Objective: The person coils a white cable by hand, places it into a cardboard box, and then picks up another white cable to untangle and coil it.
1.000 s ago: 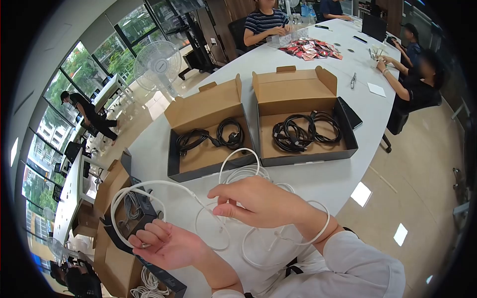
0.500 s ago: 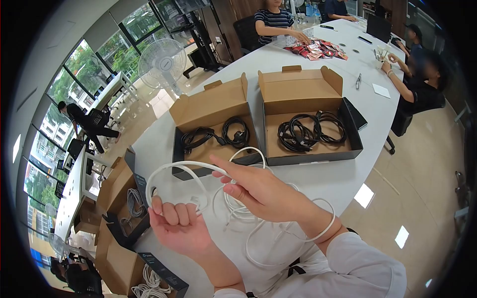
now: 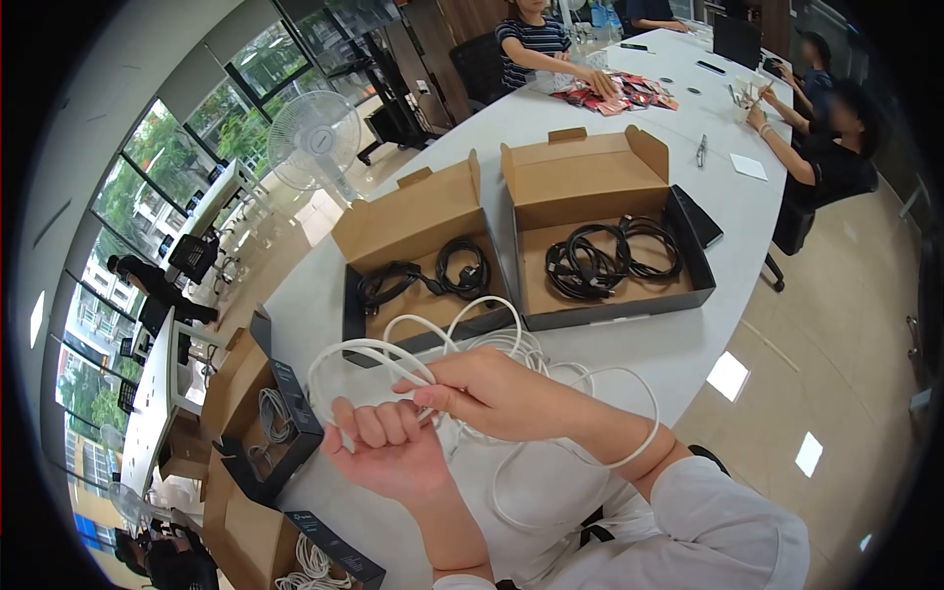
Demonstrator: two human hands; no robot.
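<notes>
Where print shows at all, it is a small white mark on the black carton [image 3: 329, 546] at the lower left, too small to read. The left hand [image 3: 388, 452] is raised with its palm towards the camera, closed in a fist around gathered loops of a white cable [image 3: 359, 343]. The right hand [image 3: 492, 393] reaches across to it, knuckles up, thumb and fingers pinching a strand of the same cable right at the left fingers. More loops hang slack below and around the right wrist, above the worktop [image 3: 629, 344]. To the left, below the worktop's edge, an open black box [image 3: 295, 403] holds a grey coil.

Beyond the hands two open cardboard boxes sit side by side on the worktop: the left box [image 3: 413, 221] holds two black coils, and the right box [image 3: 585, 182] holds a larger black bundle. A flat black slab [image 3: 696, 214] lies against the right box's far side. Farther off, red packets [image 3: 615, 93] lie in a heap, where a seated person's hand touches them. A white fan [image 3: 313, 138] stands by the windows.
</notes>
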